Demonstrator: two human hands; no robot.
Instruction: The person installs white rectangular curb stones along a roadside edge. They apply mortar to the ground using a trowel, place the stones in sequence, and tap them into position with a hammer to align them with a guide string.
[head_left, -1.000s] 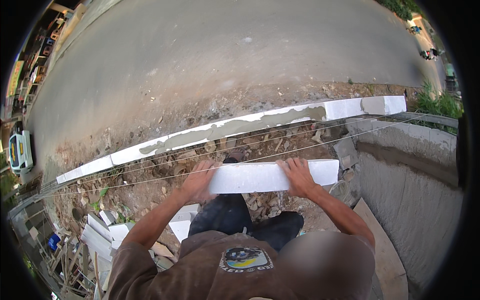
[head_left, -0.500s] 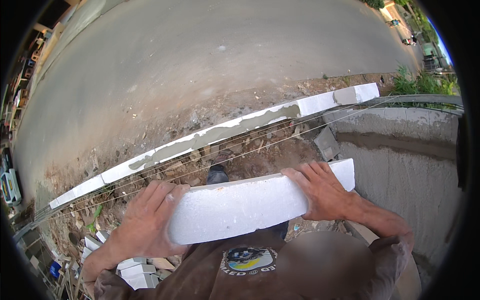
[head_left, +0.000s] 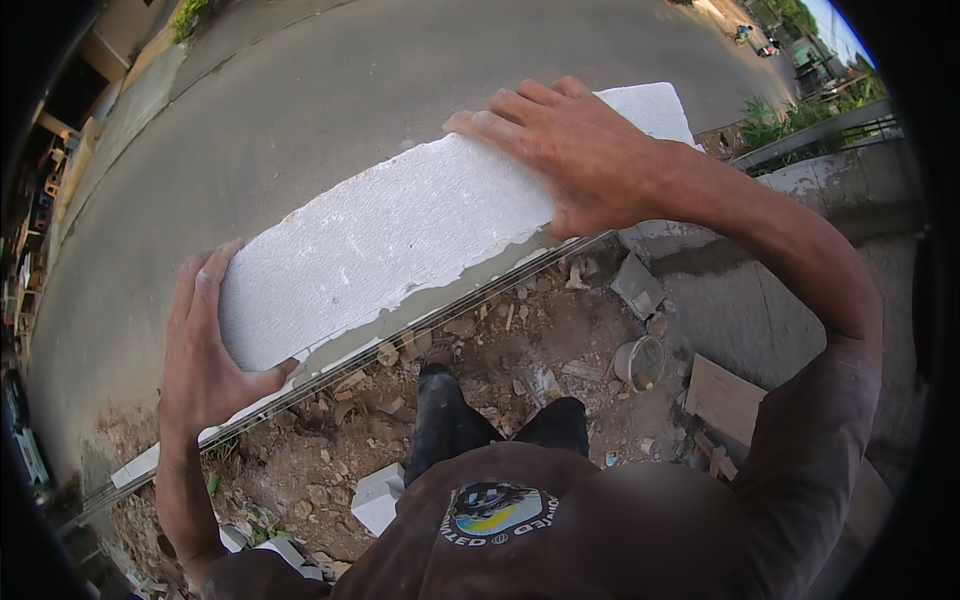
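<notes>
A long white aerated concrete block (head_left: 390, 225) is between my hands, over the low row of white blocks (head_left: 137, 468). My left hand (head_left: 205, 345) grips its left end, thumb at the lower edge and fingers toward the far edge. Farther right, my right hand (head_left: 575, 155) clasps it with fingers over the far edge and thumb at the near edge. Grey mortar (head_left: 405, 308) shows along the row just under the block's near edge. Whether the block rests fully on the mortar I cannot tell. Thin taut lines run along the row's near side.
Rubble and soil (head_left: 330, 425) lie around my feet. To the right are a bucket (head_left: 640, 363), a flat board (head_left: 724, 398) and a broken slab (head_left: 637, 285). A loose white block (head_left: 378, 498) lies near my legs. A paved road (head_left: 330, 90) runs beyond the row.
Both hands have carried the block forward, away from my body, to the row. It now covers much of the mortar strip and tilts up toward the right, its broad face in view.
</notes>
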